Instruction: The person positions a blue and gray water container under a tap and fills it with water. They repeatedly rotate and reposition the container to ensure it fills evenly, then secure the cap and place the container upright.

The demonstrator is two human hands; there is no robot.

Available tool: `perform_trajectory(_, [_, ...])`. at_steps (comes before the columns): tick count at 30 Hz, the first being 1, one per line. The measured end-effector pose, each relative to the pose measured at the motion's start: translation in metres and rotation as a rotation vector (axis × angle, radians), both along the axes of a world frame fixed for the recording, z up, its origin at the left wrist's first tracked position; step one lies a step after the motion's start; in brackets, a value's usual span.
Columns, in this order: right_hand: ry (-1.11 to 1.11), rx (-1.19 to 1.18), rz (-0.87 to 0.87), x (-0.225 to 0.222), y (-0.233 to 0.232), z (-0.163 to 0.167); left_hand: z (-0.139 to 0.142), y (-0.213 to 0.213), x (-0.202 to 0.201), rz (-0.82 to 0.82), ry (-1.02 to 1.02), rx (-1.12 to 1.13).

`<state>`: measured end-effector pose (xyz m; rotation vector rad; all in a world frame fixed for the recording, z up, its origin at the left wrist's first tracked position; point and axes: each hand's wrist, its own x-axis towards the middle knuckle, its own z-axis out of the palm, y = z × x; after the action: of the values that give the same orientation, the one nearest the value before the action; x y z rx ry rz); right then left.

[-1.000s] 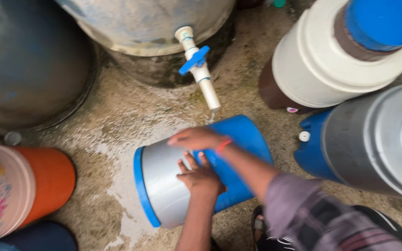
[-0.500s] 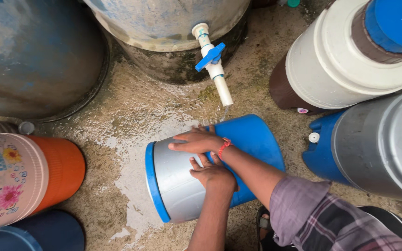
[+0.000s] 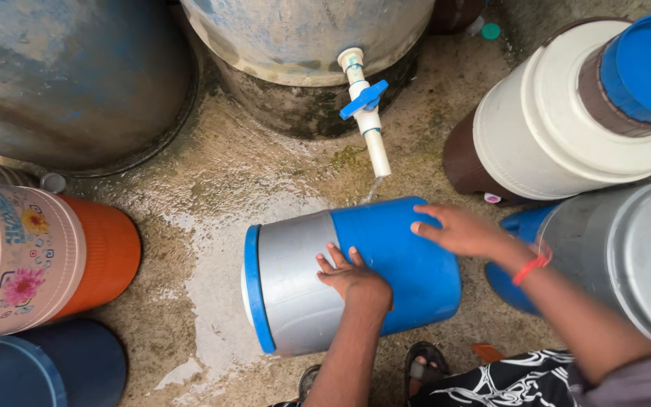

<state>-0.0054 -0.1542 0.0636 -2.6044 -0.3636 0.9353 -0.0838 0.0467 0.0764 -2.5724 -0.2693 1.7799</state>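
From the head view we look straight down at a blue and silver jug lying on its side on the wet concrete ground, right below a white tap with a blue handle. A thin trickle of water falls from the spout onto the jug's blue part. Our left hand lies flat with fingers spread on the jug, where silver meets blue, gripping nothing. Our right hand, a red band at its wrist, rests open on the upper blue end, fingers extended, not clasping. The tap comes out of a large grey barrel, with another big dark barrel to the left. An orange and pink floral jug lies at the left, well apart; a white and brown jug with a blue lid and 1 silver jug stand at the right. A sandalled foot shows below the jug.
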Motion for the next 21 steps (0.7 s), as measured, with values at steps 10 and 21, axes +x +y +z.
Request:
perform_trajectory(10, [0.092, -0.220, 0.163, -0.007, 0.148, -0.019, -0.010, -0.006, -0.005, 0.011, -0.010, 0.052])
perform_trajectory(21, [0.277, -0.047, 0.167, 0.056, 0.125, -0.053, -0.014, 0.004, -0.002, 0.018, -0.114, 0.001])
